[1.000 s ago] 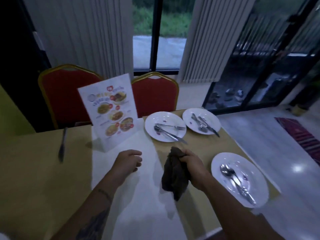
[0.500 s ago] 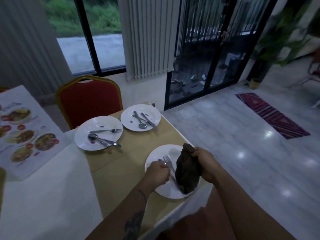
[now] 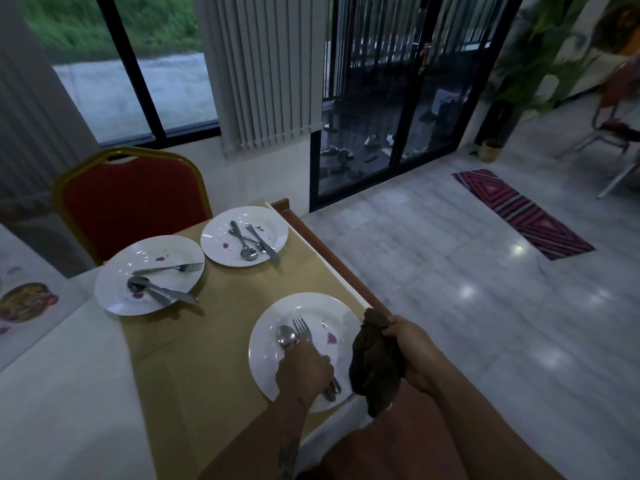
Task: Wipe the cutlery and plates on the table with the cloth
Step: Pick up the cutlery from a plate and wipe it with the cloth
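At the near right corner of the bench [image 3: 225, 317], the fingers of my left hand [image 3: 304, 370] are curled down over the handles of a spoon [image 3: 286, 336] and a fork [image 3: 301, 328]. They grip both together on the nearest plate [image 3: 268, 362]. I cannot tell whether the pair is lifted clear of the china. My right hand [image 3: 414, 355] is closed round a bunched dark cloth [image 3: 375, 372], which hangs over that plate's right rim.

What matters for the next move, as I read it, is how the cutlery lies. Its long axis runs from the handle ends near me, just right of my left hand, away and slightly left to the bowl and tines. The heads stick out beyond my knuckles, and the cloth sits just beside them on the right. The right hand is the nearer one for wiping, with only a short sweep leftward.

A purple stain [image 3: 331, 338] marks the plate between the heads and the cloth. Further off, two more plates, the middle plate [image 3: 117, 296] and the far plate [image 3: 214, 237], carry their own cutlery, apparently unwiped.
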{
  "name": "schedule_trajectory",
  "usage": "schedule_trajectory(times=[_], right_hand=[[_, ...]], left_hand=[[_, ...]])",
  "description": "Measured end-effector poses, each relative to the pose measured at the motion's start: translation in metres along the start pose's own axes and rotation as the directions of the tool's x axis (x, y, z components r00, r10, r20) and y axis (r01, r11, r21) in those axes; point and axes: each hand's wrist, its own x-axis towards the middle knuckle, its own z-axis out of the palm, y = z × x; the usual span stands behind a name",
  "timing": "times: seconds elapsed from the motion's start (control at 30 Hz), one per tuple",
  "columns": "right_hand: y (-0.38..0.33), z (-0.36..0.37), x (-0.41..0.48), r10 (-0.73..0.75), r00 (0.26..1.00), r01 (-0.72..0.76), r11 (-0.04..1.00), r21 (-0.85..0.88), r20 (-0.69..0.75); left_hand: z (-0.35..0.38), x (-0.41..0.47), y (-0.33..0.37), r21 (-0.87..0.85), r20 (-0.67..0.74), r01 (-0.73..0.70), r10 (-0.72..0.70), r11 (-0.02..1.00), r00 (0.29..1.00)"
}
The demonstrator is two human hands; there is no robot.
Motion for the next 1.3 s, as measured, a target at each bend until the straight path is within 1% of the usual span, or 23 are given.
schedule_trajectory(times=[0.17,0.3,0.37,0.43,0.5,0.6,0.67,0.77,0.83,0.9,0.93,1.0,1.03,1.07,1.13,1.2,1.27,1.3], right_hand=[[-0.006,0.008,0.003,-0.014,0.999,0.014,1.0,0.008,0.031],[-0.014,0.021,0.0,-0.045,0.995,0.046,0.999,-0.012,0.095],[-0.02,0.035,-0.005,-0.073,0.986,0.08,0.996,-0.04,0.147],[-0.025,0.053,-0.009,-0.118,0.973,0.132,0.989,-0.059,0.198],[-0.032,0.071,-0.013,-0.18,0.961,0.193,0.98,-0.044,0.211],[-0.043,0.093,-0.015,-0.285,0.947,0.288,0.958,0.001,0.146],[-0.051,0.106,-0.019,-0.355,0.927,0.359,0.933,-0.011,0.12],[-0.058,0.126,-0.026,-0.438,0.897,0.438,0.899,0.01,0.069],[-0.064,0.138,-0.03,-0.462,0.886,0.46,0.886,0.065,0.029],[-0.07,0.146,-0.03,-0.433,0.901,0.422,0.892,0.163,0.037],[-0.072,0.15,-0.028,-0.389,0.918,0.363,0.903,0.23,0.08],[-0.068,0.161,-0.028,-0.279,0.932,0.205,0.932,0.3,0.231],[-0.061,0.171,-0.032,-0.238,0.917,0.154,0.951,0.267,0.32],[-0.053,0.181,-0.037,-0.207,0.893,0.133,0.97,0.204,0.4],[-0.036,0.203,-0.052,-0.176,0.839,0.155,0.984,0.085,0.514],[-0.023,0.225,-0.065,-0.202,0.819,0.205,0.977,0.055,0.537],[-0.018,0.245,-0.074,-0.271,0.827,0.298,0.954,0.026,0.493],[-0.018,0.252,-0.076,-0.298,0.833,0.332,0.943,0.011,0.466]], left_hand=[[-0.003,0.007,0.005,-0.14,0.046,0.109,-0.104,0.984,0.994],[-0.013,0.016,0.006,-0.183,0.036,0.12,-0.115,0.976,0.993],[-0.022,0.022,0.008,-0.202,0.058,0.075,-0.064,0.977,0.996],[-0.035,0.016,0.012,-0.158,0.107,-0.058,0.076,0.986,0.991],[-0.046,0.008,0.013,-0.133,0.08,-0.167,0.179,0.977,0.981],[-0.065,-0.006,-0.001,-0.088,0.057,-0.264,0.27,0.96,0.961],[-0.076,-0.01,-0.012,-0.058,0.072,-0.295,0.299,0.954,0.952],[-0.097,-0.018,-0.03,-0.049,0.034,-0.313,0.314,0.949,0.949],[-0.106,-0.025,-0.048,-0.08,-0.004,-0.285,0.286,0.955,0.958],[-0.112,-0.033,-0.068,-0.194,-0.084,-0.231,0.218,0.953,0.972],[-0.113,-0.035,-0.077,-0.263,-0.134,-0.204,0.174,0.943,0.976],[-0.119,-0.038,-0.09,-0.366,-0.222,-0.161,0.082,0.916,0.972],[-0.123,-0.041,-0.096,-0.4,-0.257,-0.147,0.043,0.905,0.966],[-0.127,-0.042,-0.099,-0.418,-0.283,-0.144,0.022,0.897,0.959],[-0.135,-0.049,-0.104,-0.405,-0.311,-0.134,0.002,0.904,0.95],[-0.144,-0.057,-0.11,-0.376,-0.311,-0.111,-0.012,0.92,0.95],[-0.16,-0.066,-0.124,-0.354,-0.32,-0.078,-0.042,0.932,0.947],[-0.17,-0.069,-0.131,-0.333,-0.348,-0.058,-0.065,0.941,0.935]])
